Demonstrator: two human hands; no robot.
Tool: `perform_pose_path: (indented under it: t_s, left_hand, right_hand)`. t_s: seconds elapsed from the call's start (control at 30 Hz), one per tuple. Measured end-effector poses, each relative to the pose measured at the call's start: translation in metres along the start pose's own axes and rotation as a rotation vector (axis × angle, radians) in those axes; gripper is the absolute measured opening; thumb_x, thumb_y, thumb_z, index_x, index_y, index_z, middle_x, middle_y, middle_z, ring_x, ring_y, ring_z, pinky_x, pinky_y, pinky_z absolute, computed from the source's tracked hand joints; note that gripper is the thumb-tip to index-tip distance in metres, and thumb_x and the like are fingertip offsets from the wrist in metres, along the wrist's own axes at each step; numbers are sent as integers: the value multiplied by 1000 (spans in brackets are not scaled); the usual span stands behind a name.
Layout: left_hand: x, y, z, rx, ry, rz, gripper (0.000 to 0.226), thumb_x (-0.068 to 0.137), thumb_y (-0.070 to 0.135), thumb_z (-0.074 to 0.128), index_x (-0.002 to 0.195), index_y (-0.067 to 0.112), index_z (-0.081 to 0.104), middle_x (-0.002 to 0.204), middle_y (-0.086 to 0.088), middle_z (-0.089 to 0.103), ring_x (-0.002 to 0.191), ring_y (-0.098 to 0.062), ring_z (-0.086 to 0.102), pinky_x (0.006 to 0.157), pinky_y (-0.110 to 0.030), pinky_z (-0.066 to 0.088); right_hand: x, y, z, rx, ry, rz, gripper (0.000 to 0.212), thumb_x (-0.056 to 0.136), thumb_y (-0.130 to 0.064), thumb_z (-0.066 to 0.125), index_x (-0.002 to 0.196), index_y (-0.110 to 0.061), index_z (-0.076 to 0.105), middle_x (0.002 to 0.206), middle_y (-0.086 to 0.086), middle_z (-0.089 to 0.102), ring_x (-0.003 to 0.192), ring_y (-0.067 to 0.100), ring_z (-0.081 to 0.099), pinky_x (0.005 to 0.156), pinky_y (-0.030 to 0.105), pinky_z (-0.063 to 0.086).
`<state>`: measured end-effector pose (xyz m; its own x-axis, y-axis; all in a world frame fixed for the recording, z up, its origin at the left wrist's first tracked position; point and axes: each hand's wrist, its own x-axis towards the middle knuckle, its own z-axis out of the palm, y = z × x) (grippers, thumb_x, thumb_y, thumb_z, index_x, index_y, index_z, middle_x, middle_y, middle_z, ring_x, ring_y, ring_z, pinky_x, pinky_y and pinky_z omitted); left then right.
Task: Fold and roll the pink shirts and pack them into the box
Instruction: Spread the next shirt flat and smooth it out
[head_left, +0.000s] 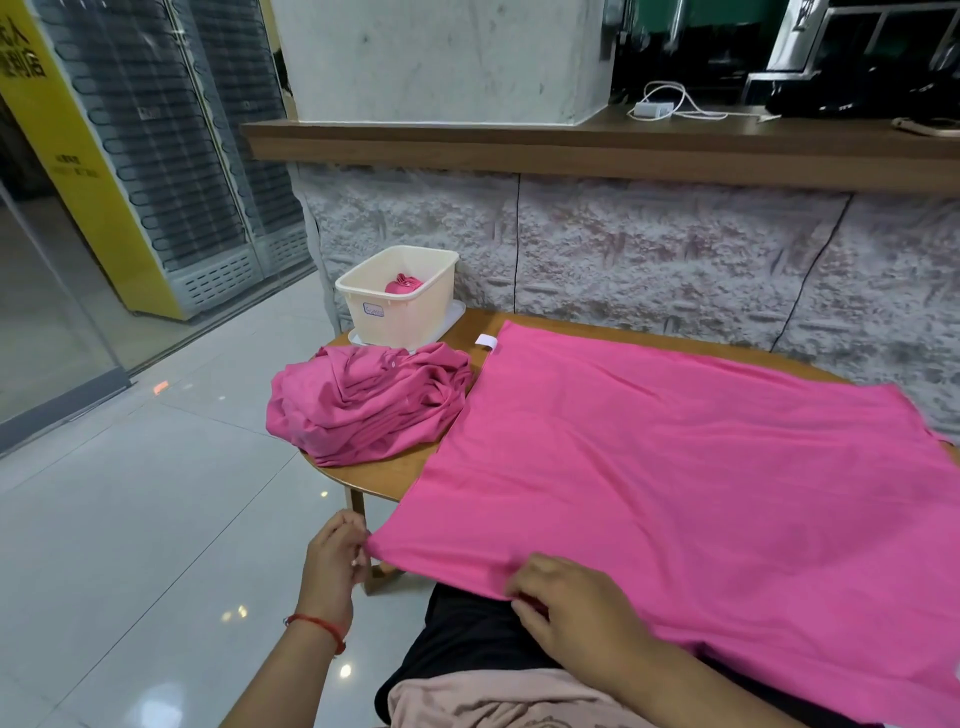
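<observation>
A pink shirt (675, 467) lies spread flat over the wooden table (374, 475), its near edge hanging off toward me. My left hand (335, 551) pinches the shirt's near left corner. My right hand (566, 597) grips the near hem a little to the right. A heap of crumpled pink shirts (363, 400) sits at the table's left end. Behind it stands a cream plastic box (400, 306) with one rolled pink shirt (402, 285) inside.
A rough stone wall with a wooden counter (571, 148) above it runs right behind the table. Shiny tiled floor (156, 519) lies to the left. My lap, in dark trousers, is under the shirt's near edge.
</observation>
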<state>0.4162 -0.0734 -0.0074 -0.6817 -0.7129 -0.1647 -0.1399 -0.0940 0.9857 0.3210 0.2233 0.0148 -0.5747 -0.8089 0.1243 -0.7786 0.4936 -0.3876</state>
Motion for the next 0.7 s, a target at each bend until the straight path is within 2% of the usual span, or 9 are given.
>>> perform_pose_path:
  t_s: [0.1, 0.17, 0.2, 0.3, 0.4, 0.47, 0.57, 0.7]
  left_hand:
    - [5, 1, 5, 114, -53, -142, 17, 91, 30, 72, 86, 16, 65, 67, 3, 53, 51, -10, 46, 44, -21, 35]
    - [4, 2, 7, 319, -64, -76, 14, 90, 31, 78, 91, 20, 71, 74, 1, 63, 61, -13, 53, 49, -26, 39]
    - [4, 3, 7, 336, -63, -54, 9, 90, 27, 78, 89, 19, 73, 76, 1, 67, 65, -14, 55, 51, -26, 40]
    - [3, 3, 4, 238, -73, -57, 10, 92, 15, 72, 82, 14, 73, 75, 5, 69, 66, -11, 55, 50, -22, 41]
    - [0, 1, 2, 101, -58, -49, 12, 91, 6, 71, 85, 14, 63, 71, -1, 53, 52, -6, 47, 44, -19, 37]
    - [-3, -1, 0, 47, -39, 2, 19, 89, 4, 72, 83, 17, 59, 72, -2, 46, 53, -6, 41, 44, -20, 34]
    - [-8, -5, -4, -23, -24, 58, 19, 83, 11, 75, 83, 20, 58, 74, 2, 49, 58, -7, 41, 46, -20, 34]
    - [-6, -12, -9, -11, -12, 14, 20, 89, 5, 69, 85, 23, 61, 71, 3, 52, 57, -14, 41, 47, -24, 34]
  right_hand:
    - [1, 2, -1, 0, -50, -24, 27, 100, -45, 50, 122, -38, 64, 118, -14, 60, 113, 7, 58, 88, 30, 49]
    - [1, 3, -1, 0, -53, -24, 27, 100, -45, 50, 122, -38, 63, 118, -15, 60, 113, 6, 57, 86, 29, 47]
    - [1, 2, -1, -4, -53, -20, 27, 100, -46, 49, 122, -39, 63, 118, -15, 60, 113, 5, 57, 85, 29, 47]
    - [1, 2, -1, -4, -51, -11, 29, 99, -48, 48, 122, -40, 62, 117, -15, 60, 112, 4, 57, 83, 27, 46]
    - [0, 3, -1, 20, -53, 0, 28, 98, -49, 49, 121, -41, 63, 116, -16, 61, 109, 4, 59, 82, 25, 45]
    - [0, 3, -1, 25, -48, -4, 28, 97, -48, 49, 121, -41, 63, 116, -17, 61, 109, 3, 58, 81, 23, 43]
    - [-1, 2, -2, 44, -47, -14, 27, 96, -46, 52, 118, -41, 65, 113, -17, 61, 103, 3, 59, 78, 21, 41]
    - [0, -2, -10, 107, -76, -22, 26, 94, -43, 55, 115, -37, 68, 108, -14, 62, 93, 4, 61, 82, 28, 51]
